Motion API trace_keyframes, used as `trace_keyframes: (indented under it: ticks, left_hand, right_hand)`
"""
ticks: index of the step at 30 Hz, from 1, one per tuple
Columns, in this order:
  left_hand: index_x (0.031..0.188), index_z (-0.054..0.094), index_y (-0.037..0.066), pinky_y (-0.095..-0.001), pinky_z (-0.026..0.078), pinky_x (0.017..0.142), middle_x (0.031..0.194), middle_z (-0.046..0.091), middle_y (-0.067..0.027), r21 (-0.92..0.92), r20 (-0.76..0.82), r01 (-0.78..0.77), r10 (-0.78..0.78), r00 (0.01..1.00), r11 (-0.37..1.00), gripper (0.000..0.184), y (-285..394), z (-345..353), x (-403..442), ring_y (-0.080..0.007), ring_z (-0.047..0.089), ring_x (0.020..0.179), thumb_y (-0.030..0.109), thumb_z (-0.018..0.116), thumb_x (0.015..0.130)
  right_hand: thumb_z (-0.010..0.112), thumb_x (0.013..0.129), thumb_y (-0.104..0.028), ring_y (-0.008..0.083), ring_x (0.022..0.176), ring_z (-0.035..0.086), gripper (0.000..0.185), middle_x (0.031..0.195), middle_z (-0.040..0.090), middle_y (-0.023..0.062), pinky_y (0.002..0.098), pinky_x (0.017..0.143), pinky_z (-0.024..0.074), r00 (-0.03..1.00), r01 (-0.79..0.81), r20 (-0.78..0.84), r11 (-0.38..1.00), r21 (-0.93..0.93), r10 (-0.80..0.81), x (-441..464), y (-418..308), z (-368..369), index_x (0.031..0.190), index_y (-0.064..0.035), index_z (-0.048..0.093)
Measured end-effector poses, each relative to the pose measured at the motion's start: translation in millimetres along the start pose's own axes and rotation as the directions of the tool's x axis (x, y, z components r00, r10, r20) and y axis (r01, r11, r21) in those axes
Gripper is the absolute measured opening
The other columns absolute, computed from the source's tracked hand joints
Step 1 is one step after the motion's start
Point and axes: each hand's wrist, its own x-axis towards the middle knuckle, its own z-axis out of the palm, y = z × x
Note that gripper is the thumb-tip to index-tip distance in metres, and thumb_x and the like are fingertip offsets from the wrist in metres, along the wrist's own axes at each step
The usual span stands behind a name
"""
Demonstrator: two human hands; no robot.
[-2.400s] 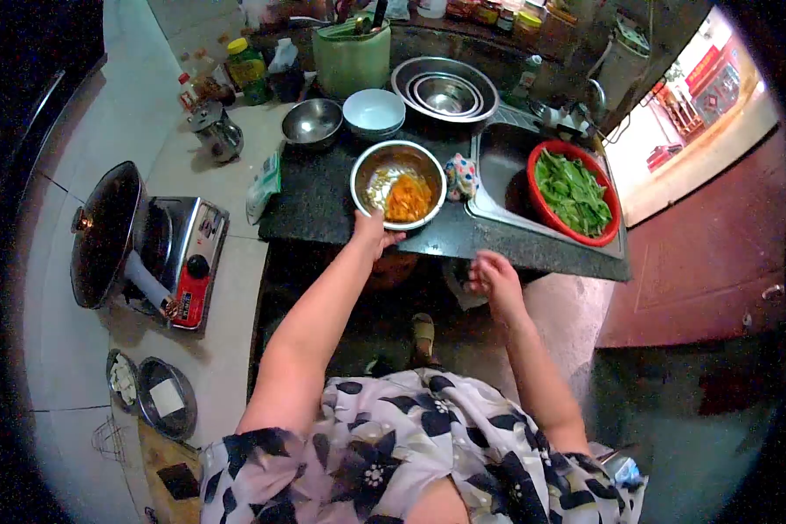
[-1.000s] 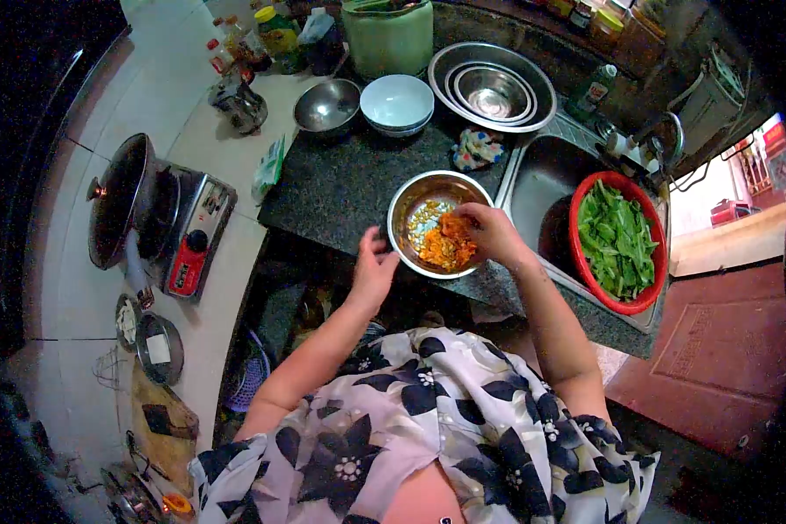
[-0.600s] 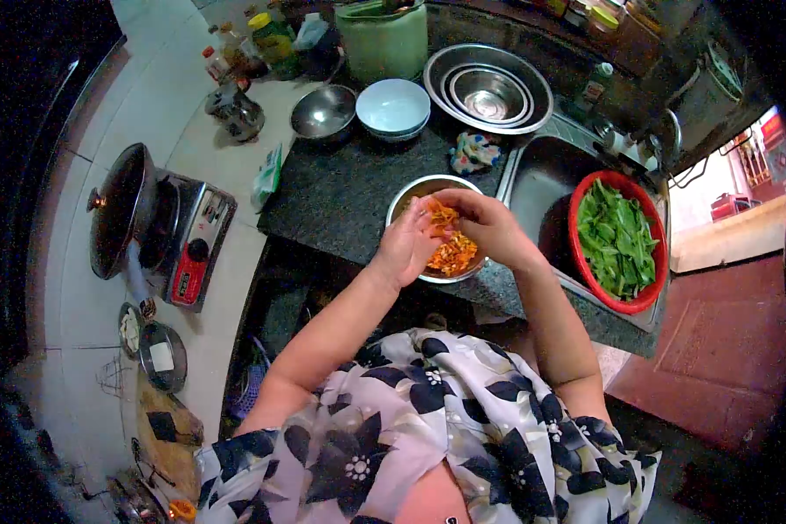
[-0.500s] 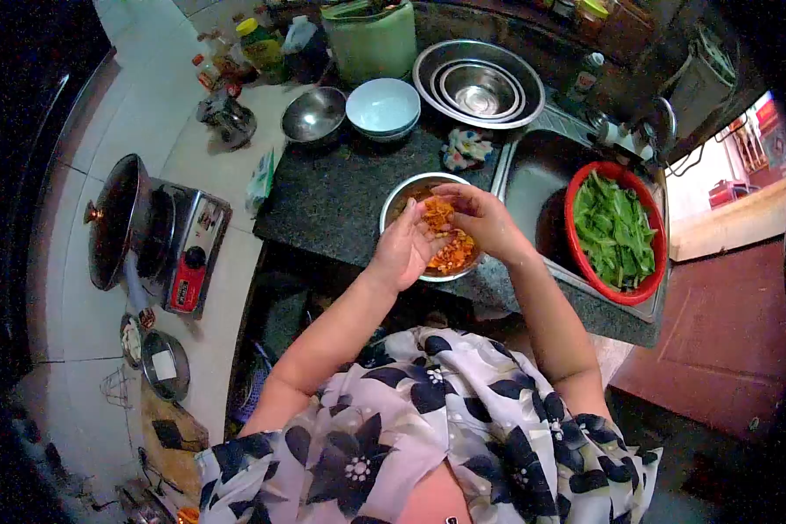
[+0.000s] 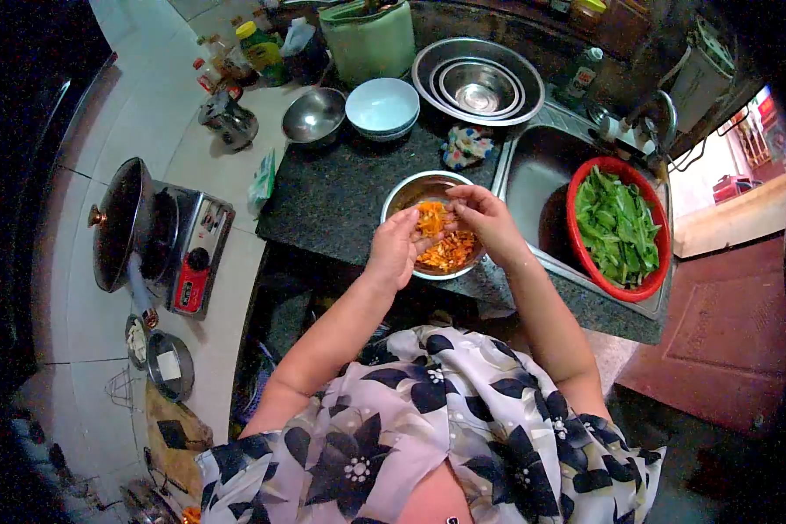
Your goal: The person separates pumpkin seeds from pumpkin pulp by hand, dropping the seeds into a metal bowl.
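Observation:
A steel bowl (image 5: 389, 210) on the dark counter holds finely cut orange pieces (image 5: 445, 255), maybe a vegetable. Over it, my left hand (image 5: 396, 248) is closed around a clump of the same orange pieces (image 5: 431, 217), pinched between thumb and fingers. My right hand (image 5: 489, 229) meets the clump from the other side, fingers bent and pressed together at its edge. What the right fingertips grip is too small to make out.
Right of the bowl is a sink (image 5: 533, 162) with a red basin (image 5: 576, 236) of green leaves (image 5: 618, 231). Behind stand nested steel basins (image 5: 424, 96), pale blue bowls (image 5: 382, 105) and a steel bowl (image 5: 314, 118). A wok (image 5: 122, 227) rests on a portable stove (image 5: 203, 253) at left.
My fingers have shifted slightly around the orange clump, and the right fingers are more drawn together beside it. Both hands stay over the bowl. The view has moved a little.

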Motion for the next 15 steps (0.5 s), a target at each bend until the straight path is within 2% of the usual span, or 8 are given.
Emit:
trace_keyframes:
  ticks: [2,5,8,9,12,13,15]
  left_hand:
    - [0.113,0.042,-0.004,-0.0313,0.049,0.081,0.105,0.053,-0.0124,-0.006,0.033,-0.020,0.020,0.999,1.000,0.027,5.3,2.7,-5.2,-0.0205,0.055,0.097,0.006,0.038,0.089]
    - [0.116,0.041,-0.004,-0.0303,0.048,0.083,0.106,0.053,-0.0120,0.056,0.014,-0.041,0.040,0.999,0.998,0.030,5.4,1.5,-6.0,-0.0196,0.055,0.097,0.001,0.038,0.086]
    - [0.117,0.042,-0.004,-0.0287,0.048,0.082,0.107,0.053,-0.0115,0.178,-0.046,-0.047,0.056,0.997,0.983,0.032,2.1,7.0,-8.0,-0.0181,0.055,0.097,0.001,0.039,0.086]
    - [0.117,0.043,-0.004,-0.0280,0.048,0.081,0.108,0.053,-0.0114,0.223,-0.067,-0.046,0.062,0.996,0.974,0.032,1.0,9.8,-8.8,-0.0175,0.055,0.097,0.001,0.040,0.086]
    - [0.116,0.045,-0.004,-0.0261,0.049,0.078,0.106,0.055,-0.0112,0.275,0.007,-0.104,0.106,0.994,0.956,0.031,-7.4,1.6,-2.4,-0.0160,0.056,0.094,0.000,0.043,0.085]
    - [0.115,0.046,-0.004,-0.0256,0.049,0.077,0.104,0.055,-0.0113,0.344,-0.019,-0.121,0.135,0.991,0.931,0.031,-7.6,0.5,-2.2,-0.0158,0.057,0.093,0.000,0.045,0.085]
    - [0.114,0.047,-0.004,-0.0247,0.050,0.075,0.102,0.057,-0.0113,0.480,-0.059,-0.142,0.193,0.979,0.866,0.031,-6.8,1.6,-3.4,-0.0152,0.057,0.090,0.000,0.049,0.083]
  right_hand:
    - [0.057,0.080,-0.003,0.0098,0.078,0.053,0.023,0.087,0.054,0.0028,0.0231,0.069,0.0457,0.997,0.072,0.007,0.997,-0.033,-0.072,-2.6,2.0,0.4,0.102,-0.0002,0.054]
    - [0.061,0.077,-0.004,0.0115,0.080,0.053,0.022,0.088,0.055,0.0035,0.0241,0.070,0.0454,0.976,0.218,0.017,0.952,-0.214,-0.219,-4.8,1.7,6.2,0.098,-0.0012,0.055]
    - [0.064,0.074,-0.004,0.0129,0.080,0.054,0.024,0.087,0.055,0.0046,0.0242,0.070,0.0451,0.901,0.415,0.144,0.717,-0.560,-0.409,-5.0,1.7,15.3,0.096,-0.0021,0.056]
    - [0.065,0.072,-0.005,0.0138,0.079,0.055,0.025,0.086,0.056,0.0061,0.0242,0.069,0.0452,0.908,0.395,0.136,0.701,-0.594,-0.396,-4.1,4.5,18.0,0.095,-0.0020,0.056]
    - [0.065,0.073,-0.005,0.0148,0.076,0.056,0.024,0.085,0.056,0.0069,0.0248,0.067,0.0455,0.919,0.356,0.113,0.675,-0.646,-0.377,-4.6,4.1,24.1,0.094,-0.0011,0.056]
    - [0.064,0.073,-0.005,0.0161,0.073,0.056,0.023,0.085,0.057,0.0078,0.0254,0.066,0.0459,0.906,0.384,0.124,0.660,-0.646,-0.406,-7.1,-1.2,26.7,0.094,-0.0003,0.056]
    - [0.064,0.072,-0.008,0.0242,0.081,0.058,0.022,0.088,0.058,0.0112,0.0305,0.073,0.0464,0.917,0.351,0.102,0.657,-0.667,-0.386,-8.5,-1.0,28.6,0.092,-0.0020,0.057]
